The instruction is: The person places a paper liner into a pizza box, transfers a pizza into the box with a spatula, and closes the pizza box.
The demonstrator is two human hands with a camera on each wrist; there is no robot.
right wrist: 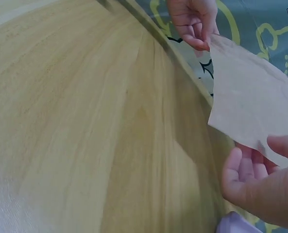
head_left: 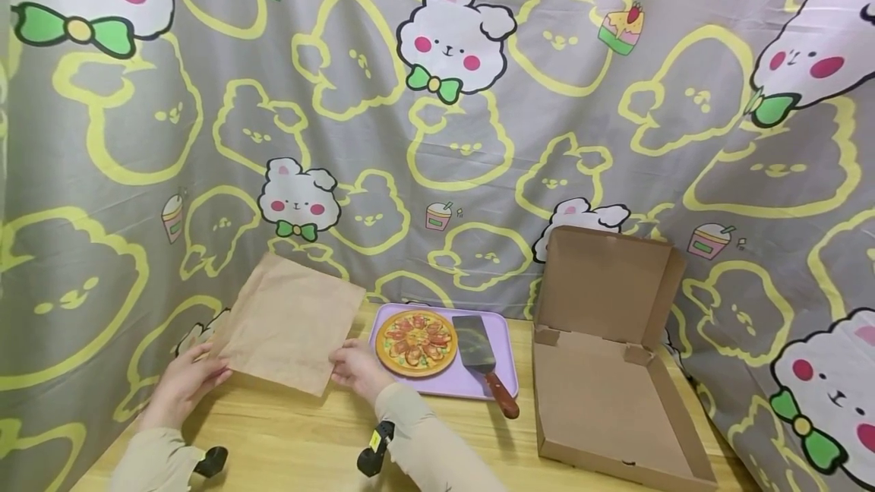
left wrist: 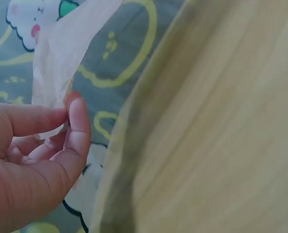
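Note:
A square sheet of brown paper (head_left: 290,321) is held up over the left part of the table, tilted, its near edge lower. My left hand (head_left: 184,384) pinches its left edge between thumb and fingers; the left wrist view shows the thumb and fingertips closing on the paper (left wrist: 61,68). At the right edge, my right hand (head_left: 358,370) pinches the sheet near its lower corner. In the right wrist view both hands hold the paper (right wrist: 253,99) at opposite sides, above the wooden tabletop (right wrist: 95,121).
Right of the paper lies a purple tray (head_left: 502,340) with a pizza (head_left: 417,343) and a spatula (head_left: 476,344), its wooden handle over the tray's front edge. An open cardboard pizza box (head_left: 608,401) stands at the right, lid raised. A patterned curtain (head_left: 383,135) hangs behind the table.

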